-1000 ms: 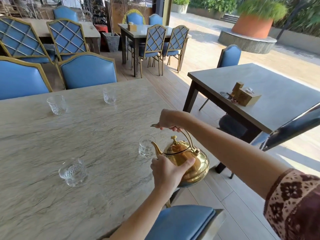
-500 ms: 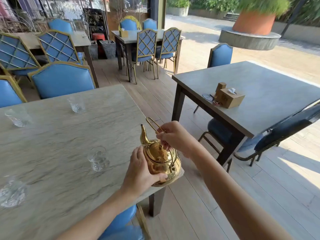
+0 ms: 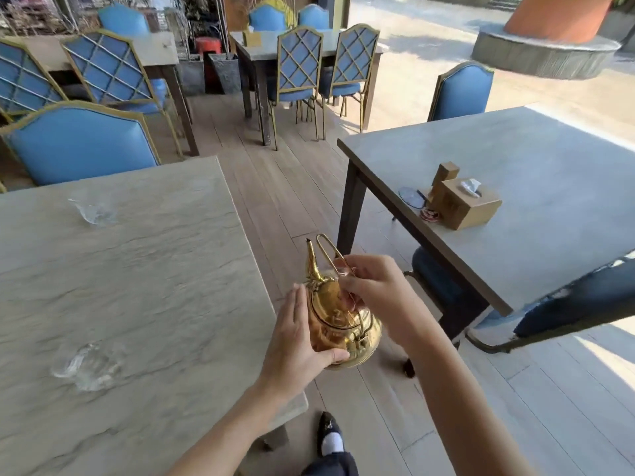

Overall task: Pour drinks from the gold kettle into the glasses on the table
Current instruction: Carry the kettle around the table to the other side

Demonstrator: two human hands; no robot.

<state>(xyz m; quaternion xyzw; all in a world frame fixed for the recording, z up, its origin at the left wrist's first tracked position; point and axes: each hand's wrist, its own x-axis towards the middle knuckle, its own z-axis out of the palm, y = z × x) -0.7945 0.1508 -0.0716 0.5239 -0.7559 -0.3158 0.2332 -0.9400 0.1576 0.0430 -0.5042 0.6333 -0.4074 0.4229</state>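
The gold kettle [image 3: 338, 317] is held in the air just past the right edge of the marble table [image 3: 144, 286], over the floor, its spout pointing up and away. My left hand [image 3: 297, 348] cups its left side and base. My right hand [image 3: 372, 286] grips the thin wire handle near the lid. One clear glass [image 3: 89, 365] stands blurred near the front left of the table. Another glass [image 3: 91, 211] stands further back on the left.
A second grey table [image 3: 515, 187] stands to the right with a wooden tissue box [image 3: 469, 207] on it. Blue chairs [image 3: 79, 142] line the far side. A dark chair back [image 3: 580, 304] is close on the right. My shoe [image 3: 330, 434] shows below.
The kettle has swung from tipped at the near glass to upright, and has come off the table's edge to the right. The view has turned right, so the glasses slid left.
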